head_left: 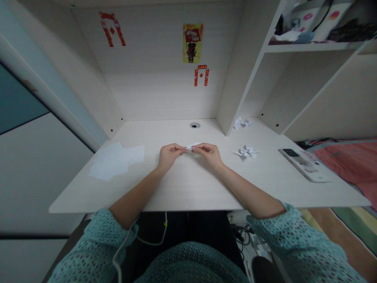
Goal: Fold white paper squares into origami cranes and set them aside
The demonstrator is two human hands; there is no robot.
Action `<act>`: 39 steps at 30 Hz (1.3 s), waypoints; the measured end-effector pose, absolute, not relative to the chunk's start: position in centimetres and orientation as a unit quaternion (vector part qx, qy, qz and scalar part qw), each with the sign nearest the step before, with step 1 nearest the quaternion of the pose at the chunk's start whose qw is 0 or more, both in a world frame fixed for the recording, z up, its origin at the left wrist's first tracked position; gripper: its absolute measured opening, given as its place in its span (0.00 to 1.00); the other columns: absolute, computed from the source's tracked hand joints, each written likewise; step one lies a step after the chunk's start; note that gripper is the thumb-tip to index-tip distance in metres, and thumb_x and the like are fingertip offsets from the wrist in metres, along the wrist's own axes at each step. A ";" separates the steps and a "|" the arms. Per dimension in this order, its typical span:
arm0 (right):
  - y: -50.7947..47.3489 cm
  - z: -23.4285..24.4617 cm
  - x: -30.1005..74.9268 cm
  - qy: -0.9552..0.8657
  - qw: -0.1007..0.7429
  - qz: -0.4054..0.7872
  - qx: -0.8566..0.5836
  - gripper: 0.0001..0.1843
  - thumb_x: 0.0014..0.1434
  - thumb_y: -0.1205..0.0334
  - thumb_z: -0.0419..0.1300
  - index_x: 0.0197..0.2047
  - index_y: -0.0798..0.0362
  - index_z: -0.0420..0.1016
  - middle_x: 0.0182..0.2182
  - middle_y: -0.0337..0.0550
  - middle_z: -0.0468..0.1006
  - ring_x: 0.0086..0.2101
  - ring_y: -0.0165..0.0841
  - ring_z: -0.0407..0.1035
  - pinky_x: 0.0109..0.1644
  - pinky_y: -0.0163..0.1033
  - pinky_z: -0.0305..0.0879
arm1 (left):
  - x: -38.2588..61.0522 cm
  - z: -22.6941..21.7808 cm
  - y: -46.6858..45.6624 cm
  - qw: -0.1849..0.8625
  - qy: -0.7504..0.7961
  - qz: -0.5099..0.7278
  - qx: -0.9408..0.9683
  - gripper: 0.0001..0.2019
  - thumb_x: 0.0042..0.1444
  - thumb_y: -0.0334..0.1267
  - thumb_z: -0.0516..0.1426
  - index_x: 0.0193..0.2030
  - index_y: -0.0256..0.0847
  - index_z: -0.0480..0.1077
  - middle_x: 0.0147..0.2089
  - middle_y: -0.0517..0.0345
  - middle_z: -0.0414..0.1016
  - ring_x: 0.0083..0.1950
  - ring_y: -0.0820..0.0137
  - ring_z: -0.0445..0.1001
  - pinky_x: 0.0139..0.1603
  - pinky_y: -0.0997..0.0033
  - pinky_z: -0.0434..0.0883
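A small folded piece of white paper (192, 147) sits between my two hands just above the pale wooden desk (188, 188). My left hand (169, 154) pinches its left end with closed fingers. My right hand (209, 153) pinches its right end, fingers curled. Both hands meet at the middle of the desk, forearms stretched forward in teal knit sleeves.
Loose white paper sheets (115, 161) lie at the left of the desk. Two folded paper figures rest to the right, one (246, 151) near my right hand and one (242, 122) farther back. A white phone (305, 164) lies at the far right. A cable hole (194, 125) is behind my hands.
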State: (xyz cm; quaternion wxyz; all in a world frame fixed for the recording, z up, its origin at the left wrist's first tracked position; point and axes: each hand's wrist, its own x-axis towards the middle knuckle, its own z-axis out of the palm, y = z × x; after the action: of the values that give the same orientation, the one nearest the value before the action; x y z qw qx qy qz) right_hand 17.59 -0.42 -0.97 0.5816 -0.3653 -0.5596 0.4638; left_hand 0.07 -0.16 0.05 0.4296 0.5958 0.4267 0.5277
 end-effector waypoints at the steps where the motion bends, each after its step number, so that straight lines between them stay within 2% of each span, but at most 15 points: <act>1: -0.5 -0.9 17.6 -0.560 0.581 0.463 -0.366 0.11 0.41 0.55 0.68 0.29 0.51 0.79 0.29 0.42 0.80 0.32 0.34 0.73 0.42 0.41 0.67 | 0.0 0.1 -0.1 0.431 0.427 0.526 0.596 0.09 0.41 0.40 0.64 0.28 0.36 0.75 0.31 0.53 0.78 0.33 0.69 0.75 0.37 0.69 0.71; 6: -0.5 -1.0 17.5 -0.561 0.585 0.452 -0.372 0.11 0.42 0.54 0.67 0.29 0.51 0.79 0.29 0.43 0.80 0.31 0.34 0.73 0.40 0.41 0.68 | 0.1 0.1 -0.1 0.436 0.443 0.520 0.585 0.12 0.39 0.42 0.64 0.30 0.36 0.75 0.32 0.53 0.78 0.31 0.70 0.74 0.35 0.71 0.71; 11: -0.5 -1.4 17.3 -0.563 0.602 0.427 -0.372 0.10 0.43 0.55 0.67 0.30 0.51 0.79 0.31 0.43 0.80 0.34 0.36 0.73 0.43 0.42 0.68 | 0.4 0.3 -0.5 0.448 0.434 0.510 0.593 0.15 0.42 0.41 0.63 0.38 0.39 0.75 0.34 0.54 0.78 0.34 0.70 0.75 0.36 0.72 0.71; 19: -0.7 -1.2 17.1 -0.574 0.605 0.406 -0.374 0.11 0.43 0.53 0.67 0.29 0.50 0.79 0.31 0.43 0.81 0.34 0.37 0.74 0.43 0.44 0.68 | 0.9 0.5 -0.7 0.477 0.412 0.539 0.559 0.13 0.42 0.42 0.64 0.33 0.36 0.76 0.35 0.52 0.79 0.37 0.68 0.76 0.45 0.65 0.72; 24: -0.8 -0.9 17.5 -0.578 0.611 0.382 -0.383 0.10 0.43 0.54 0.67 0.29 0.50 0.80 0.31 0.44 0.81 0.34 0.37 0.73 0.42 0.43 0.69 | 0.7 0.4 -0.4 0.508 0.417 0.535 0.531 0.13 0.38 0.41 0.66 0.32 0.37 0.75 0.32 0.54 0.78 0.36 0.69 0.76 0.45 0.65 0.72; 28: -1.0 -0.6 17.6 -0.586 0.610 0.368 -0.387 0.10 0.44 0.54 0.67 0.30 0.50 0.80 0.31 0.44 0.80 0.33 0.37 0.73 0.42 0.43 0.68 | 0.5 0.6 -0.4 0.494 0.426 0.541 0.532 0.12 0.38 0.41 0.66 0.30 0.36 0.75 0.31 0.55 0.78 0.35 0.69 0.76 0.45 0.65 0.72; 34: -0.7 -0.8 17.6 -0.571 0.603 0.403 -0.384 0.11 0.41 0.56 0.68 0.29 0.51 0.80 0.30 0.44 0.80 0.32 0.36 0.73 0.40 0.42 0.69 | 0.4 0.8 -0.5 0.441 0.423 0.548 0.571 0.11 0.40 0.41 0.65 0.29 0.36 0.74 0.32 0.54 0.78 0.36 0.68 0.76 0.45 0.64 0.72; 39: -0.7 -0.9 17.5 -0.557 0.601 0.421 -0.389 0.11 0.42 0.55 0.68 0.30 0.51 0.80 0.29 0.43 0.81 0.31 0.35 0.74 0.40 0.41 0.69 | 0.5 0.7 -0.5 0.468 0.426 0.544 0.551 0.13 0.39 0.42 0.65 0.30 0.36 0.74 0.32 0.54 0.78 0.36 0.68 0.76 0.46 0.64 0.72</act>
State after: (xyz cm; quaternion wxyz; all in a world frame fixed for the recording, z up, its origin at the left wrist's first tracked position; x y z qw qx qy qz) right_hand 17.49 -0.67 -0.88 0.6007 -0.3890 -0.5574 0.4208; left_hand 0.54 -0.48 0.66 0.4680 0.5509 0.4262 0.5439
